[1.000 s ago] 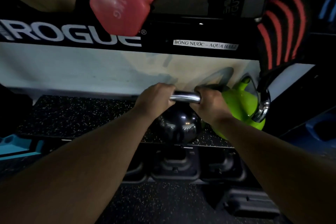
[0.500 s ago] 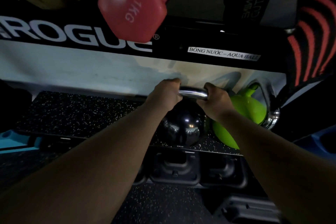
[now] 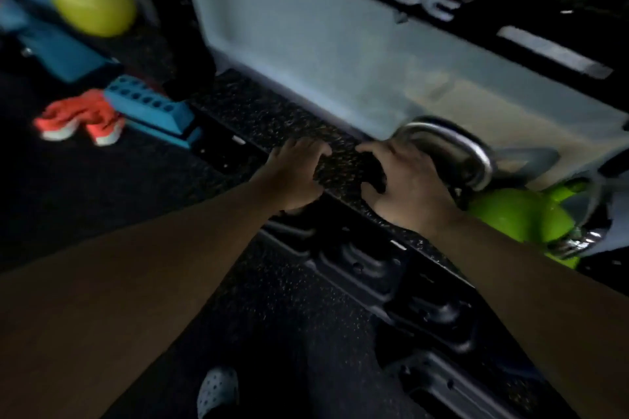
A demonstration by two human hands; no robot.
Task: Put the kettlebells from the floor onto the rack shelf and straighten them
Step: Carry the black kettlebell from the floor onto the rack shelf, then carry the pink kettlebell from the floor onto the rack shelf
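Kettlebells already sit on the rack shelf (image 3: 272, 112), at its right end: a black one with a chrome handle (image 3: 452, 146), its body mostly hidden behind the right hand, and a lime-green kettlebell (image 3: 524, 218) just beside it, further right, tipped over rather than upright. Both are on the speckled rubber mat, close to the pale backboard.

Neither hand is holding anything. The left hand (image 3: 292, 177) hangs over the shelf's front edge with loosely curled fingers, empty. The right hand (image 3: 405, 180) is spread, fingers apart, just in front of the chrome handle; the view is too blurred to tell whether it touches the handle.

By the look of it, the lifting part for this black bell is done, and the shelf to its left lies bare. What seems left is straightening, since the green bell leans, and fetching more. A yellow-green kettlebell (image 3: 92, 0) shows off to the left beyond the rack's upright, beside blue blocks (image 3: 149, 109) and an orange cloth (image 3: 81, 119); whether it stands on the floor I cannot tell.
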